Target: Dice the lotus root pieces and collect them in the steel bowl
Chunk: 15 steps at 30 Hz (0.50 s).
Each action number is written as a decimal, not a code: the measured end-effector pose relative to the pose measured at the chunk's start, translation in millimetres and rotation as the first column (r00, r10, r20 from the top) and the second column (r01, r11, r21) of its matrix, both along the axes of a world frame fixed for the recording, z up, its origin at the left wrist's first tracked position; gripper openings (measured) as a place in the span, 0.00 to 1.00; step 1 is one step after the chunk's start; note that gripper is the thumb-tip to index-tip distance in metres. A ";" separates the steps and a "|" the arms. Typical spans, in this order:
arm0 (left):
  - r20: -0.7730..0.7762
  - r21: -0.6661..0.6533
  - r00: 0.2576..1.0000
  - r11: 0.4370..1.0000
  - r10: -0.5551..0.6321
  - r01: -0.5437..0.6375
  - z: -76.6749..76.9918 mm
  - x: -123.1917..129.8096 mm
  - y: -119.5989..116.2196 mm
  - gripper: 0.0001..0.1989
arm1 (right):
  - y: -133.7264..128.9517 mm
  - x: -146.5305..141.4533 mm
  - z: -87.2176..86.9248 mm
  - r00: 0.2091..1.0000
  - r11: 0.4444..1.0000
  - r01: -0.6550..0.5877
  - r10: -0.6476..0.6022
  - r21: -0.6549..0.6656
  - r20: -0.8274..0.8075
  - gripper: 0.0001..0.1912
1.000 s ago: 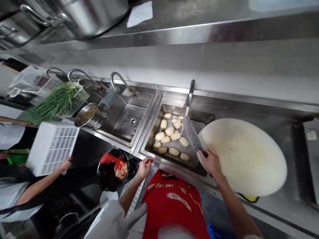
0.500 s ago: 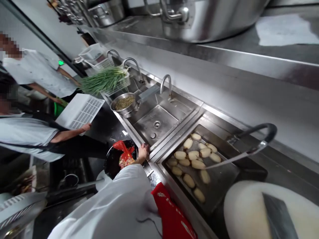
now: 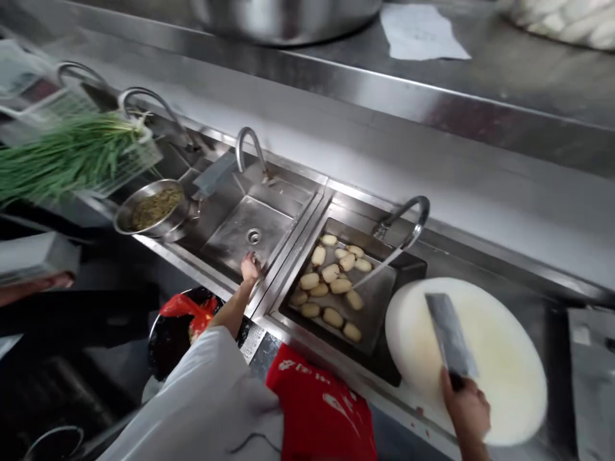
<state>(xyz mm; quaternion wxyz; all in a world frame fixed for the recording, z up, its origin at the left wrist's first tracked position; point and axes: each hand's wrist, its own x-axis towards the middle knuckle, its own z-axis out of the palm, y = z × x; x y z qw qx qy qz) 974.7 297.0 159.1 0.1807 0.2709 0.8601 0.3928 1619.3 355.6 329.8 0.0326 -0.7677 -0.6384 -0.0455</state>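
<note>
My left hand [image 3: 249,267] reaches down into the middle sink [image 3: 230,234], just below the drain. Its fingers are curled at a small round sink plug [image 3: 254,257], which they mostly hide. On the right, my right hand [image 3: 468,410] grips the dark handle of a cleaver [image 3: 449,333]. The broad blade lies over a round white cutting board [image 3: 504,358] and points away from me. Between my hands, several peeled pieces of what looks like lotus root [image 3: 330,273] lie in the right-hand basin [image 3: 379,320], under a thin stream from a faucet [image 3: 418,208].
A metal pan [image 3: 161,208] of greenish bits and long green onions [image 3: 72,153] in a basket stand left. A black-lined bin [image 3: 163,349] with a red bag is below. Another person's hand [image 3: 60,280] shows at left. A shelf [image 3: 307,70] runs overhead.
My left hand has moved from the sink's front rim down into the sink. The view has swung right, bringing my right hand and the cleaver's handle into sight.
</note>
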 end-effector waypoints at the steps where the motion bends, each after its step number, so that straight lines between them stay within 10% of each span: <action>1: 0.007 0.022 1.000 1.000 -0.016 0.016 3.7 -1.2 23.3 0.18 | 0.2 3.2 -4.2 0.999 0.999 0.045 -0.045 -0.027 -0.007 0.27; 5: 0.088 0.148 0.978 0.974 -0.187 0.172 18.5 32.4 111.7 0.14 | 1.5 3.6 -8.4 0.992 0.991 0.127 -0.126 0.050 -0.016 0.29; 9: 0.183 0.294 0.888 0.885 -0.423 0.361 29.9 119.6 160.2 0.12 | 30.2 -33.5 10.8 0.979 0.981 -0.027 0.065 0.191 -0.195 0.28; 15: 0.261 0.370 0.790 0.813 -0.555 0.450 34.5 237.7 104.5 0.13 | 151.9 -162.7 52.4 0.672 0.948 -0.214 0.317 0.234 -0.669 0.33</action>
